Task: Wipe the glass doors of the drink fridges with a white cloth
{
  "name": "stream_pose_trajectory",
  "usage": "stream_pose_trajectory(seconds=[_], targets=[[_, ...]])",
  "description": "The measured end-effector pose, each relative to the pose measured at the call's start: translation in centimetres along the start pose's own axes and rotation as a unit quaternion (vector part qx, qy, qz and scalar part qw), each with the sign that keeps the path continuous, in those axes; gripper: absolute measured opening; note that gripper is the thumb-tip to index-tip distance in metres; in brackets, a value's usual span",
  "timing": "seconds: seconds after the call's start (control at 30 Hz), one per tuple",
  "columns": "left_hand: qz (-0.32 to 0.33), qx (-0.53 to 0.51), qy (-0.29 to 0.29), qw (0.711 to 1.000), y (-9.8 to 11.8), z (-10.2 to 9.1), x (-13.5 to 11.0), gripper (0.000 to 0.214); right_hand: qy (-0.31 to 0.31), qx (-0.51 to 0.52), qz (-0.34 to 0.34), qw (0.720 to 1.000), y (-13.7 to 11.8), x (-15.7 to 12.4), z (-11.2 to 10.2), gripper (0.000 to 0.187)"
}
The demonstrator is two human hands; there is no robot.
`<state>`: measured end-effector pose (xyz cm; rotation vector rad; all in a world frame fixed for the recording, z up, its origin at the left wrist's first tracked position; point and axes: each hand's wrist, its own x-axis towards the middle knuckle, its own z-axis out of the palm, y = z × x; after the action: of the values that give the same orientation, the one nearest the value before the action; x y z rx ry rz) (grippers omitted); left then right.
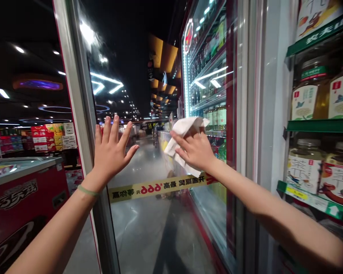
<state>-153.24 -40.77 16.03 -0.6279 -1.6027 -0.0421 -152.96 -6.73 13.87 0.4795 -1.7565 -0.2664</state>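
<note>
A glass door [148,228] with a silver metal frame [74,76] stands open in front of me. My left hand [111,142] lies with fingers spread against the glass, close to the frame, and holds nothing. On the same pane, my right hand [196,150] presses a crumpled white cloth [185,125], which could also be a paper wipe. Part of it is hidden behind the fingers. Below both hands, a yellow sticker strip [160,186] with mirrored lettering runs across the glass.
Drink bottles [305,163] fill the shelves [320,126] at the right. A red chest freezer [23,201] stands at the left, with stacked boxed goods [53,137] behind it. Through or in the glass appear a lit drinks cooler [208,91] and an aisle floor [143,160].
</note>
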Motion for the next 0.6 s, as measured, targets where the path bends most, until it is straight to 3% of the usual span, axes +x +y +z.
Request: stream_pose_trajectory(seconds=[0.07,0.1,0.2,0.23,0.27,0.37,0.43,0.6], targets=[[-0.001,-0.003,0.0,1.0,-0.1,0.0,0.0,0.076,-0.044,0.002,-0.065,0.997,1.3,0.1,-0.5,0.061],[-0.001,-0.004,-0.002,1.0,-0.1,0.0,0.0,0.076,-0.045,-0.001,-0.047,0.998,2.1,0.4,-0.8,0.062],[0.002,-0.004,-0.012,1.0,-0.1,-0.4,0.1,0.075,0.035,-0.03,0.144,0.989,3.2,2.8,-1.2,0.072],[0.004,-0.004,-0.015,1.0,-0.1,-0.6,0.1,0.076,0.054,-0.035,0.172,0.983,2.8,3.8,-1.2,0.073],[0.005,-0.004,-0.016,1.0,0.0,-0.7,0.1,0.077,0.057,-0.033,0.163,0.984,2.0,4.8,-1.3,0.074],[0.001,-0.004,-0.012,1.0,0.1,-1.0,0.1,0.083,0.005,0.003,0.002,1.0,-0.6,6.5,-1.4,0.07],[-0.001,-0.003,-0.011,1.0,0.1,-1.0,0.2,0.087,-0.009,0.026,-0.056,0.998,-1.5,6.9,-1.4,0.069],[0.0,-0.022,-0.004,1.0,-0.2,-0.6,0.1,0.09,0.084,0.041,0.058,0.994,-2.6,7.6,-0.7,0.076]])
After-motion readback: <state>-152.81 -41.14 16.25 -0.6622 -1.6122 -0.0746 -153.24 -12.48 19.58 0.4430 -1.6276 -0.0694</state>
